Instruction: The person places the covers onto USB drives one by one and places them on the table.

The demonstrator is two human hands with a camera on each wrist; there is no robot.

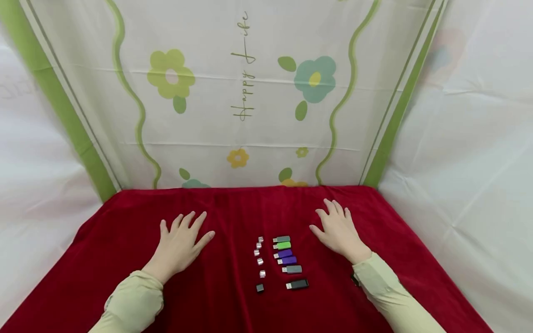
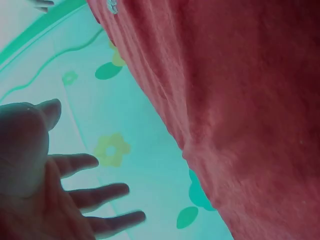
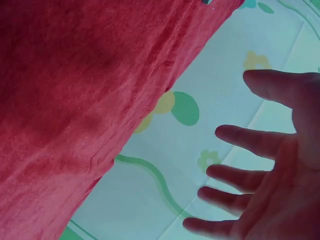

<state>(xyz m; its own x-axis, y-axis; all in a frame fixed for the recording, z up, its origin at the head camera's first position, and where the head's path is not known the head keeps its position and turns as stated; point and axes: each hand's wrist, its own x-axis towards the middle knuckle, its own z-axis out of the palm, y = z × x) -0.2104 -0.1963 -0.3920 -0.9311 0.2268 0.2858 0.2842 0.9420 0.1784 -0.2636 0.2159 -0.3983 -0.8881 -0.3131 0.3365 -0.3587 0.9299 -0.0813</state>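
1. Over the left part of the red cloth [image 1: 208, 296], the left hand [image 1: 176, 247] has its fingers spread, palm down, and holds nothing; the nearest things on its thumb side are the caps.
2. Over the right part, the right hand [image 1: 339, 231] is likewise spread and gripping nothing, its thumb near the far end of the drives. Whether any fingertip touches the cloth is hard to tell.
3. Between the hands, five clear caps [image 1: 260, 261] and one dark cap [image 1: 260, 287] make a loose column running away from the person.
4. Just right of them lie six USB drives: a far grey drive [image 1: 283, 239], a green drive [image 1: 284, 245], two purple drives [image 1: 288, 260], a near grey drive [image 1: 293, 269] and a black drive [image 1: 299, 284].
5. The drives' metal plugs face the caps, and the dark cap sits level with the black drive, so the layout looks like matched pairs, set within reach of both hands.
6. For moving, a wide band of cloth separates the left hand from the caps; the strip between caps and drives is narrow, and the middle drives crowd closely. The black drive has more room around it.
7. The cloth's far edge meets the flowered backdrop [image 1: 266, 129], near the right fingertips; white side panels [image 1: 466, 185] flank it.
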